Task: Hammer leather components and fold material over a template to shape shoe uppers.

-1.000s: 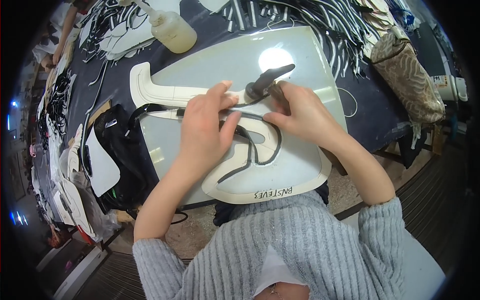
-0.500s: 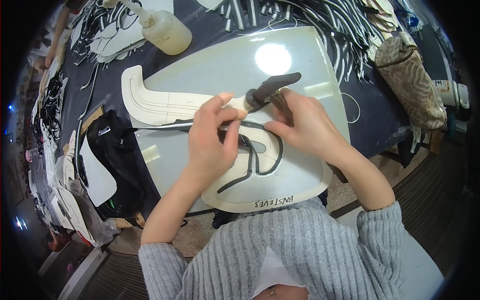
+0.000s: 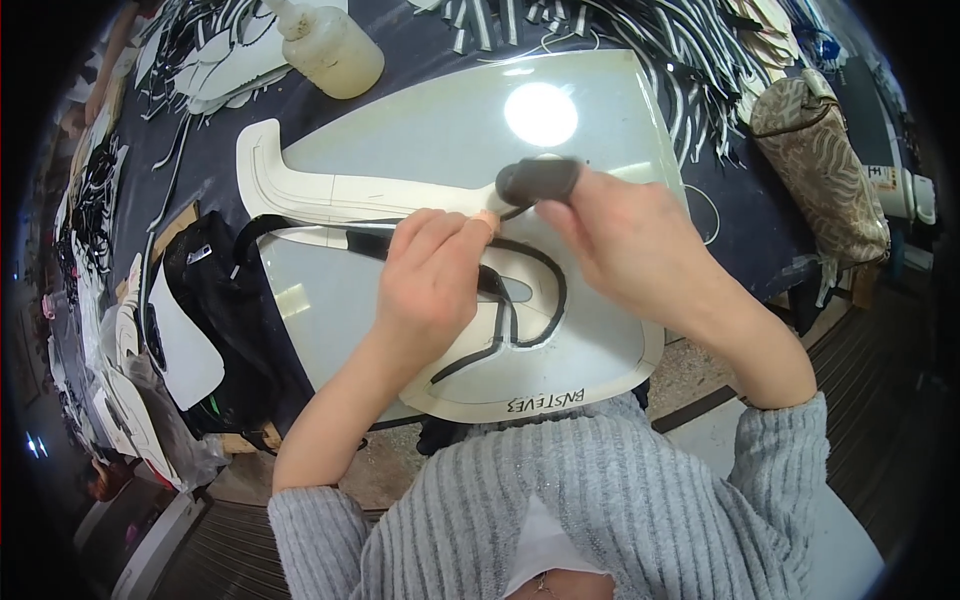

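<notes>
A cream pattern piece (image 3: 340, 192) with drawn lines lies on a pale translucent board (image 3: 400, 130). Black strips with light edging curve over its looped part, around a small oval opening. My left hand (image 3: 430, 275) is closed on a black strip (image 3: 370, 243), fingertips pressed down where the strip meets the pattern piece. Gripped in my right hand (image 3: 640, 235) is a hammer (image 3: 535, 183), its dark head slightly blurred over the pattern piece just beyond my left fingertips. The hammer's handle is hidden by the hand.
A cloudy plastic bottle (image 3: 335, 55) stands at the back left, near stacked white pieces (image 3: 235, 70). Bundles of black and white strips (image 3: 690, 60) cover the far right. A patterned pouch (image 3: 820, 165) rests at the right edge, and a black bag (image 3: 235, 310) sits at the left.
My right hand has turned and shifted right, and the hammer head has swung round with it. My left fingers have drawn together. The strip's loose left end now curls upward.
</notes>
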The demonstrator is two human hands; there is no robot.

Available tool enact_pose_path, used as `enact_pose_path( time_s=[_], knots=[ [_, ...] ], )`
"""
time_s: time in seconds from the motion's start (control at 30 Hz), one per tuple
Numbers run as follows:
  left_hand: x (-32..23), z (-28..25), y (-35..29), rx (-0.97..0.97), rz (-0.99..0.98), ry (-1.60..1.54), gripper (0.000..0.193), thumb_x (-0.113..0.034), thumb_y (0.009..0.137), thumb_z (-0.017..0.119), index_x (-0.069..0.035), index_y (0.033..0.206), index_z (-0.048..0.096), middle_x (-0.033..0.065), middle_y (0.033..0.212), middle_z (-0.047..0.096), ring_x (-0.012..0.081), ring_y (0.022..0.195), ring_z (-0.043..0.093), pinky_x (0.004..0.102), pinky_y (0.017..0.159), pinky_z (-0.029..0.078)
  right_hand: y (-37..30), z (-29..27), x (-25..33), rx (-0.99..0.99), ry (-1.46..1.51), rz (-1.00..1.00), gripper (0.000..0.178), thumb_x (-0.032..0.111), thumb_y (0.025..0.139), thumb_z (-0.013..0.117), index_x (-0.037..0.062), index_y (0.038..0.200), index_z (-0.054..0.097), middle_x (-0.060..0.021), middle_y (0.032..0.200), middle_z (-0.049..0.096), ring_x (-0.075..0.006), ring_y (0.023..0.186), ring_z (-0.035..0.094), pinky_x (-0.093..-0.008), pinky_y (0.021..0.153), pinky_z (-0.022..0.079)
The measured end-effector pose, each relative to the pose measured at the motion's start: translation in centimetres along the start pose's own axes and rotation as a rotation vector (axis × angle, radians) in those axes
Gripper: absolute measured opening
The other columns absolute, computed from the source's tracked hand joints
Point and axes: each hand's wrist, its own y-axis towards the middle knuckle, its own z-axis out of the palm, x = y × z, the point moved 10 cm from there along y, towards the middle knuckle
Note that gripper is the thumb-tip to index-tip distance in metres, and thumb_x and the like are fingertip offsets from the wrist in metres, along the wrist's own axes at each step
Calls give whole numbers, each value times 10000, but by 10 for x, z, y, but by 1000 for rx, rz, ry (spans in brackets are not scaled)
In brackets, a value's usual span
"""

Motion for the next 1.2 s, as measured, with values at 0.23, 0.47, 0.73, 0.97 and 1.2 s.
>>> enact_pose_path(
  time_s=[0.23, 0.47, 0.73, 0.97, 1.2],
  knots=[
    [0, 1, 1, -46, 19, 5, 318, 105, 729, 625, 48, 1042, 618, 93, 888, 646, 238, 825, 636, 378, 792, 500, 5, 1, 12, 79, -194, -94, 332, 295, 964, 590, 1, 815, 558, -155, 609, 631, -338, 570, 657, -422, 518, 506],
    [10, -6, 14, -40, -119, -29, 370, 69, 802, 671, 43, 1159, 578, 121, 1024, 691, 298, 898, 634, 424, 883, 477, 6, -7, -12, 78, -220, -54, 319, 299, 967, 576, 0, 858, 576, -166, 648, 652, -334, 612, 672, -435, 547, 518],
    [20, 0, 2, -1, -263, -44, 559, -21, 764, 718, 9, 1284, 515, 89, 887, 627, 289, 812, 576, 424, 805, 423, -4, 8, -18, 62, -66, -44, 333, 313, 983, 548, -17, 934, 547, -166, 660, 647, -342, 600, 676, -459, 509, 514],
    [27, 16, 23, 196, -445, -108, 581, -111, 705, 798, -22, 1204, 515, 51, 814, 613, 260, 785, 589, 394, 752, 394, -18, 9, -14, 28, -102, 0, 312, 306, 992, 539, -1, 942, 553, -174, 711, 662, -365, 630, 669, -471, 543, 514],
    [44, 25, 29, 187, -523, -104, 514, -145, 727, 788, -27, 1137, 503, 109, 740, 635, 352, 726, 636, 474, 660, 453, -16, 1, -40, 15, -24, 109, 292, 295, 960, 571, 5, 975, 591, -220, 762, 665, -431, 699, 656, -513, 639, 519]
  ],
)
